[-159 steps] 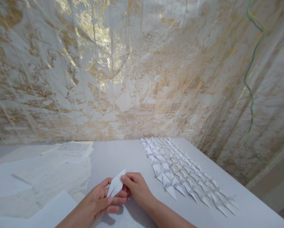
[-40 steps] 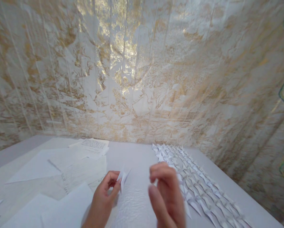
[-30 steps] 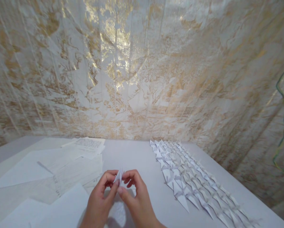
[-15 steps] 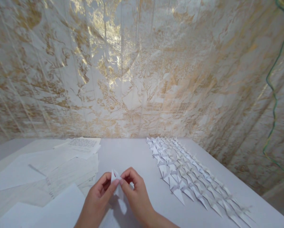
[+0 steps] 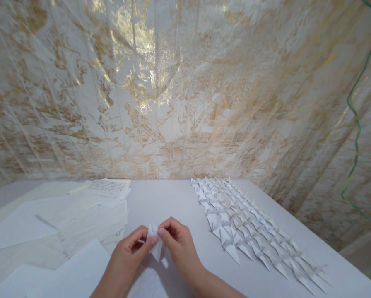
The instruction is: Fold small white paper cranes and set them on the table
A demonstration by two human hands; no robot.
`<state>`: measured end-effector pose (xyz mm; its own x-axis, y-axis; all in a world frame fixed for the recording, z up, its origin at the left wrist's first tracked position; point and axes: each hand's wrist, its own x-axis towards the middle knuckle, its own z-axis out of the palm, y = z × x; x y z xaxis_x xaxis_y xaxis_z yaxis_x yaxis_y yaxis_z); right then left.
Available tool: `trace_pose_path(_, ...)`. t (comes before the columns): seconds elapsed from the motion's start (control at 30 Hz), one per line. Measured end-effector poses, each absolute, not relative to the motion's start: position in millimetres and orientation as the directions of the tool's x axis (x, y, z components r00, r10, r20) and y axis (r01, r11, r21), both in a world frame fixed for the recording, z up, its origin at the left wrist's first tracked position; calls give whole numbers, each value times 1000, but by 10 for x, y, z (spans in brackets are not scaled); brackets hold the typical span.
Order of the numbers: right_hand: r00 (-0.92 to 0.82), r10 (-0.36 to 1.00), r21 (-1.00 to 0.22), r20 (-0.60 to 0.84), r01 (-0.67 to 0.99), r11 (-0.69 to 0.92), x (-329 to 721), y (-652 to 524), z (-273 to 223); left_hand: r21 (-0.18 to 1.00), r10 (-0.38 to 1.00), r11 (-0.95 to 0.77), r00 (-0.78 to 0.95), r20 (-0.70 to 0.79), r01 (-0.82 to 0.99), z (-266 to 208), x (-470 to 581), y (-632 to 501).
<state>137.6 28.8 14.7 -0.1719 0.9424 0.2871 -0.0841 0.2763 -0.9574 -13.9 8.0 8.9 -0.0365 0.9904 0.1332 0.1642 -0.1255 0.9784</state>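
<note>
A small white folded paper piece [image 5: 155,250] is held up just above the table, its pointed tip hanging downward. My left hand [image 5: 128,253] pinches it from the left, thumb across its front. From the right, my right hand [image 5: 181,248] pinches its upper edge between thumb and index finger. Part of the folds is hidden behind my fingers. Several rows of small folded white paper figures [image 5: 235,225] with pointed ends lie on the table to the right of my hands.
Loose paper sheets [image 5: 80,265] overlap on the left of the white table [image 5: 160,198], one with printed text [image 5: 107,188] at the back. A gold-patterned curtain [image 5: 173,103] stands behind the table. A green cord [image 5: 356,124] hangs at the right.
The folded paper has turned in my fingers, so its front and lower tip show more. My right thumb and finger have shifted slightly along its upper edge.
</note>
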Motion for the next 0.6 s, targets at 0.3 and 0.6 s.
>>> trace_pose_path(0.3, -198, 906, -923, 375, 11, 384, 1405, 311, 235, 935, 967, -239, -22, 253, 261, 153, -210, 125)
trace_pose_path(0.6, -197, 947, -966, 253, -109, 236, 1359, 327, 151, 906, 951, -284, -28, 308, 315, 199, -203, 105)
